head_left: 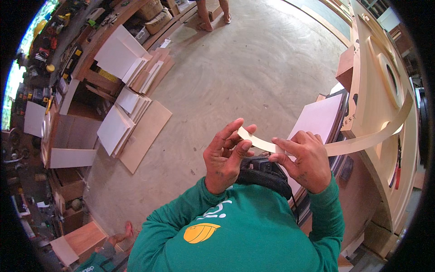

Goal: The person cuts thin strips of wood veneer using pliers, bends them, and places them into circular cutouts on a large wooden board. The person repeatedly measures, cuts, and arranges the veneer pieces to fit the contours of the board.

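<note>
A long, pale, bendy strip, like wood edging, (pixel 362 146) runs between my two hands and curves away to the right over the workbench. Its near end is pinched between the thumb and fingers of my left hand (pixel 225 156). A short way along, my right hand (pixel 306 158) grips the same strip between thumb and forefinger. Between the hands the strip sags in a shallow bow. Both hands are held up in front of my green-sleeved chest, above a black waist bag (pixel 267 177).
On the right stands a wooden workbench (pixel 362 97) bearing a ring-shaped piece (pixel 389 75) and a red-handled tool (pixel 398 177). Boards (pixel 122 122) lie stacked on the concrete floor at left, beside cluttered shelving. Another person's legs (pixel 204 16) show at the top; someone else (pixel 102 258) is at lower left.
</note>
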A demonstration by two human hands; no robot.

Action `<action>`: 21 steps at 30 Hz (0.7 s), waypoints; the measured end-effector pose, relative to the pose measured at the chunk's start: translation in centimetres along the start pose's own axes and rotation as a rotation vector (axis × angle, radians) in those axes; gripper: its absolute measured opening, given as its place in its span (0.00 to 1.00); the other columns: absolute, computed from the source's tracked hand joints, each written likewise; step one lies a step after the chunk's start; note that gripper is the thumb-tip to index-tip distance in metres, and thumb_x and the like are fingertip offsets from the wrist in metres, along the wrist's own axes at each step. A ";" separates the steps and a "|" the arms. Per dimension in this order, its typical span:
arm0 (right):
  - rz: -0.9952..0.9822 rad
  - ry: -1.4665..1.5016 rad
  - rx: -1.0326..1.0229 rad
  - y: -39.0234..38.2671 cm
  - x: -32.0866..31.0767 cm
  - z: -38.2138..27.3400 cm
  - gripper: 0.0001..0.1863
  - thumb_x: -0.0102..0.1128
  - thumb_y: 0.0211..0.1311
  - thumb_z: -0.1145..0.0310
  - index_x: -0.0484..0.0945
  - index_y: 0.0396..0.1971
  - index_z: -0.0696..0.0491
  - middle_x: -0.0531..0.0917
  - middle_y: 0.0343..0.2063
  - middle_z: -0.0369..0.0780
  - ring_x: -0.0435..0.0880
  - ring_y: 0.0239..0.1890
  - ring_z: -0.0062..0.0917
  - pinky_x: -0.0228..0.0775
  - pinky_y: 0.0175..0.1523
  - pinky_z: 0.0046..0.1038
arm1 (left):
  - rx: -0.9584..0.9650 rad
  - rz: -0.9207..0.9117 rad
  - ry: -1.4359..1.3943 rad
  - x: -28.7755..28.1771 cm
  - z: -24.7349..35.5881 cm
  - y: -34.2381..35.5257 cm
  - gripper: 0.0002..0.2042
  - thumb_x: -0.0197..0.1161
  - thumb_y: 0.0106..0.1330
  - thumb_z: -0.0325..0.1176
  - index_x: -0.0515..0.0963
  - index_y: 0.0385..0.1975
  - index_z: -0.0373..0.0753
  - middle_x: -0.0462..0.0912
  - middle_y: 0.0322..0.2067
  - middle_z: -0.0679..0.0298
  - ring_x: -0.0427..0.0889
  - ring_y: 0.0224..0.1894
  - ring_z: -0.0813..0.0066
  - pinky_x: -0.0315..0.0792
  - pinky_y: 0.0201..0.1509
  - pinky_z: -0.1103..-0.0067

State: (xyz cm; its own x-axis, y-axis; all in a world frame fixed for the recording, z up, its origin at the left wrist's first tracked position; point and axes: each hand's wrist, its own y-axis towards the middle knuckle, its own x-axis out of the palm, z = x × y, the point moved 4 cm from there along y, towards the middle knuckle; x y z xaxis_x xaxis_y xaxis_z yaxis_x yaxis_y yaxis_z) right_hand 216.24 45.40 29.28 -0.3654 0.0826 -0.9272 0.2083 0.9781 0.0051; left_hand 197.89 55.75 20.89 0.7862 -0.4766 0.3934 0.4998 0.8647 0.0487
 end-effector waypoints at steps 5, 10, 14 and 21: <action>-0.029 0.031 0.012 0.0 0.4 0.0 0.24 0.76 0.64 0.43 0.93 0.53 0.41 0.80 0.31 0.39 0.81 0.36 0.36 0.70 0.47 0.39 | 0.010 0.018 0.029 -0.1 -0.2 0.1 0.29 0.70 0.77 0.24 0.70 0.77 0.39 0.90 0.55 0.42 0.92 0.48 0.70 0.91 0.47 0.76; -0.055 0.053 0.000 0.1 0.4 0.0 0.25 0.76 0.63 0.43 0.93 0.54 0.40 0.80 0.30 0.39 0.81 0.34 0.34 0.70 0.45 0.39 | 0.021 0.013 0.019 -0.2 0.0 0.1 0.29 0.70 0.77 0.24 0.71 0.76 0.39 0.91 0.53 0.42 0.93 0.45 0.71 0.91 0.48 0.76; -0.087 0.065 0.010 0.2 0.7 0.2 0.25 0.75 0.64 0.43 0.92 0.55 0.41 0.79 0.30 0.39 0.80 0.33 0.34 0.70 0.43 0.38 | 0.013 0.001 0.064 -0.3 -0.1 0.1 0.27 0.70 0.77 0.23 0.73 0.75 0.39 0.91 0.53 0.42 0.93 0.45 0.71 0.91 0.48 0.76; -0.068 0.078 0.001 0.2 0.6 0.2 0.25 0.76 0.64 0.45 0.93 0.55 0.43 0.78 0.28 0.39 0.78 0.32 0.34 0.69 0.42 0.39 | 0.027 0.000 0.046 -0.7 -0.4 0.4 0.25 0.67 0.78 0.22 0.74 0.73 0.38 0.91 0.53 0.43 0.93 0.45 0.70 0.91 0.48 0.75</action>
State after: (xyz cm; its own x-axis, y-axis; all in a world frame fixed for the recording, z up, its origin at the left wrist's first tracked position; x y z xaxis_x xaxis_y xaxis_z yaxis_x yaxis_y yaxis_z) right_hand 216.25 45.56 28.61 -0.4478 0.0310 -0.8936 0.1812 0.9818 -0.0567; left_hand 197.72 56.38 20.29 0.8021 -0.4832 0.3508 0.4905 0.8682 0.0743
